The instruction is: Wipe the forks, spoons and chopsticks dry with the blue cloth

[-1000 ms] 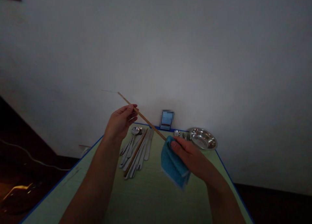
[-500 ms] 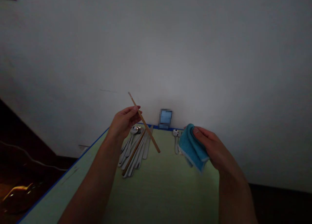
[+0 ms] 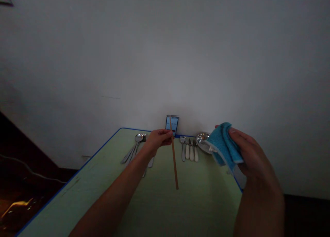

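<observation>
A wooden chopstick is pinched in my left hand, held near its upper part and slanting down over the table's middle. My right hand grips a folded blue cloth at the right, in front of a shiny metal bowl. To the left, a pile of spoons and other metal cutlery lies partly hidden behind my left forearm. Between the chopstick and the bowl, several forks with white handles lie side by side, next to a small metal spoon.
The pale green table has a blue edge and stands against a grey wall. A phone leans on the wall at the table's back edge. A white cable hangs at the left beyond the table.
My left hand has carried the chopstick to the right, away from the cutlery pile, and it now stands steeper. My right hand and the cloth have shifted right, uncovering the forks and bowl.
</observation>
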A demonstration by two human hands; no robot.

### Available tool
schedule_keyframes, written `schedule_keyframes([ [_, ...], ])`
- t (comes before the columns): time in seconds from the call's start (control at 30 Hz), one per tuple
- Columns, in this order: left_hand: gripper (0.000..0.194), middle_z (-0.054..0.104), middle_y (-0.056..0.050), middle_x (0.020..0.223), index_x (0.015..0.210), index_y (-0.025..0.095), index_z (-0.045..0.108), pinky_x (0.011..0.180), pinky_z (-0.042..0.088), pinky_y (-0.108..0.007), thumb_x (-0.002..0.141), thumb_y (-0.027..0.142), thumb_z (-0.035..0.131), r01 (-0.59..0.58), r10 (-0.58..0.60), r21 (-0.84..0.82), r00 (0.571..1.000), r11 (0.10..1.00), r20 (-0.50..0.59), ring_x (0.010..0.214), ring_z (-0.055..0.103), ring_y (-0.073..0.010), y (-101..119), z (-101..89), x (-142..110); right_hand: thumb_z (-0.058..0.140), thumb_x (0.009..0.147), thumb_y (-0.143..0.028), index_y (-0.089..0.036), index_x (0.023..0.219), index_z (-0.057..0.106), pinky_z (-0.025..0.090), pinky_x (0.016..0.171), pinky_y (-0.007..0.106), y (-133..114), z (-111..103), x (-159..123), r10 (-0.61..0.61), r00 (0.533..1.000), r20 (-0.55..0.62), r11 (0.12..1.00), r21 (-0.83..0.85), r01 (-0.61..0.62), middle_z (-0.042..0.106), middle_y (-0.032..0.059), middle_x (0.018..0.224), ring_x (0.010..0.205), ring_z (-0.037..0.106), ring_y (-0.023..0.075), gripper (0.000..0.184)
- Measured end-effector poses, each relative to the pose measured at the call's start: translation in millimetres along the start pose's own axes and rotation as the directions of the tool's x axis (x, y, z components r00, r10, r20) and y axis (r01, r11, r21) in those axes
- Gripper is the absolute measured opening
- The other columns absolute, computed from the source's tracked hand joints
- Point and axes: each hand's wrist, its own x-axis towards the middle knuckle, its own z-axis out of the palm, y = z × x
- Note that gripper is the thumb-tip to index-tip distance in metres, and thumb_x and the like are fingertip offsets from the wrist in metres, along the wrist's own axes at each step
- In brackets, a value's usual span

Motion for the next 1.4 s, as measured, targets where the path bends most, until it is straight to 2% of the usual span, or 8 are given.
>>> schedule_keyframes([
  [0.17,0.021,0.065,-0.002,0.063,0.069,0.011,0.065,0.059,0.05,-0.025,0.062,0.028,0.076,0.095,-0.097,0.033,0.994,0.995,0.044,0.054,0.059,-0.0103,-24,25.0,8,0.063,0.073,-0.038,-0.025,0.093,0.069,0.055,0.066,0.025,-3,-2,-3,0.008,1.0,0.007,1.0,0.026,-0.008,0.071,0.0005,0.092,0.083,0.065,0.0188,0.024],
  [0.33,0.016,0.063,-0.001,0.061,0.072,0.01,0.064,0.063,0.051,-0.025,0.071,0.025,0.071,0.156,-0.161,0.08,0.985,0.985,0.062,0.054,0.058,-0.0091,-45,45.1,25,0.061,0.074,-0.039,-0.025,0.094,0.068,0.056,0.065,0.027,-4,-4,-5,-0.038,0.999,0.031,0.999,-0.001,0.039,0.072,0.001,0.086,0.081,0.066,0.02,0.025],
  [0.43,0.012,0.063,-0.001,0.071,0.079,0.01,0.062,0.063,0.051,-0.026,0.081,0.022,0.062,0.191,-0.201,0.134,0.977,0.972,0.066,0.06,0.059,-0.0097,-56,55.7,37,0.061,0.074,-0.039,-0.024,0.093,0.069,0.056,0.063,0.028,-4,-5,-4,-0.074,0.997,0.026,0.997,-0.032,0.075,0.072,0.0018,0.082,0.077,0.067,0.0203,0.025],
  [0.53,0.017,0.063,-0.003,0.087,0.093,0.011,0.06,0.064,0.052,-0.029,0.086,0.026,0.055,0.223,-0.239,0.188,0.969,0.957,0.068,0.071,0.061,-0.0126,-63,65.0,45,0.061,0.073,-0.039,-0.024,0.092,0.069,0.056,0.062,0.028,-4,-5,-4,-0.088,0.996,0.016,0.995,-0.046,0.088,0.072,0.0019,0.079,0.076,0.067,0.0203,0.025],
  [0.77,0.027,0.06,-0.008,0.105,0.109,0.013,0.056,0.073,0.052,-0.036,0.087,0.029,0.053,0.254,-0.289,0.281,0.953,0.926,0.091,0.086,0.06,-0.0177,-73,80.9,56,0.062,0.072,-0.041,-0.023,0.089,0.07,0.056,0.065,0.029,-6,-9,-7,-0.119,0.993,-0.011,0.992,-0.053,0.119,0.072,0.0023,0.077,0.078,0.067,0.0207,0.026],
  [1.07,0.029,0.058,-0.008,0.108,0.111,0.014,0.055,0.075,0.052,-0.038,0.087,0.029,0.053,0.25,-0.319,0.428,0.943,0.869,0.097,0.089,0.06,-0.0188,-78,94.4,66,0.06,0.074,-0.043,-0.023,0.092,0.069,0.056,0.059,0.029,-6,-18,-5,-0.148,0.989,0.01,0.985,-0.089,0.148,0.071,0.0037,0.076,0.075,0.067,0.022,0.028],
  [1.23,0.031,0.057,-0.009,0.112,0.113,0.015,0.054,0.077,0.051,-0.04,0.087,0.03,0.053,0.233,-0.327,0.542,0.942,0.808,0.083,0.093,0.059,-0.02,-85,98.5,75,0.061,0.073,-0.043,-0.022,0.091,0.069,0.056,0.059,0.03,-5,-18,-4,-0.144,0.99,0.001,0.987,-0.075,0.144,0.071,0.0038,0.077,0.074,0.067,0.0219,0.029],
  [1.4,0.032,0.056,-0.009,0.114,0.114,0.015,0.054,0.079,0.05,-0.041,0.086,0.031,0.053,0.188,-0.287,0.653,0.957,0.733,0.047,0.096,0.058,-0.0214,-87,105.5,81,0.061,0.073,-0.042,-0.024,0.09,0.069,0.055,0.059,0.029,-5,-18,-4,-0.131,0.991,-0.006,0.99,-0.051,0.131,0.071,0.0031,0.077,0.077,0.066,0.0215,0.026],
])
